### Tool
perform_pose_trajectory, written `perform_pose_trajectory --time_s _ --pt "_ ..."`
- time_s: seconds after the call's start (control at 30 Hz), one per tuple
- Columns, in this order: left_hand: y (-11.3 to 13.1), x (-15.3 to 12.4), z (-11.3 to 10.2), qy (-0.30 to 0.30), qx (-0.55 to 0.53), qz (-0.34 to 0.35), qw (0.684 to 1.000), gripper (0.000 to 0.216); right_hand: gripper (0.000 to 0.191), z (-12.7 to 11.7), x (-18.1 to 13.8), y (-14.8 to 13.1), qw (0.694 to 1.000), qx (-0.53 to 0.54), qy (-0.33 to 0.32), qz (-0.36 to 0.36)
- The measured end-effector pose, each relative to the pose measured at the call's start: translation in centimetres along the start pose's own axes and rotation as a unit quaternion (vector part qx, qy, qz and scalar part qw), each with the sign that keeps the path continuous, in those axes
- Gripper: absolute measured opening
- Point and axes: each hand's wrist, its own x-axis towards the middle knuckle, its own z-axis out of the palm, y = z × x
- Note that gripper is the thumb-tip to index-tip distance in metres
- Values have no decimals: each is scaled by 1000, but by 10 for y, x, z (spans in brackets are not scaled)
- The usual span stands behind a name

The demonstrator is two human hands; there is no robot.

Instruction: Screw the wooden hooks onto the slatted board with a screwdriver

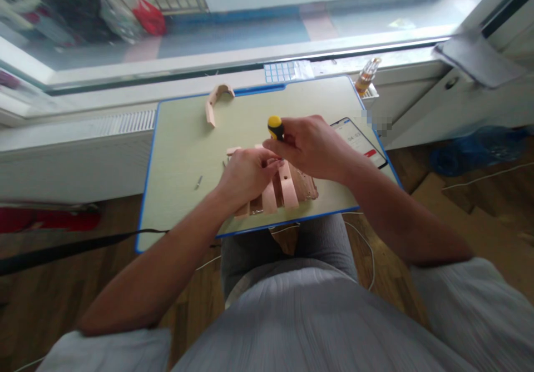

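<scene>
Holding a screwdriver over wooden slats

Right hand: curled snugly round the handle, upright, I judge for straight pressure. Left hand: bent over the slats, perhaps steadying; its grip I cannot tell. Beneath: table. Beyond: bottle, amber liquid inside.

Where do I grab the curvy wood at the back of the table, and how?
Best guess: pinch the curvy wood by its straighter leg, coming from the near side of the table. That leg points this way, and the bend curls off to the right, leaving an open inside to reach into.
</scene>
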Motion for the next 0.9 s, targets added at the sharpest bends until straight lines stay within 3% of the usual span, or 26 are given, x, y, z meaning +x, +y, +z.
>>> perform_pose_trajectory --time_s 0.9 --pt "-19 4 13 -6 36 19 999 22 24 10 0 6 1000 -10 -6 -1"
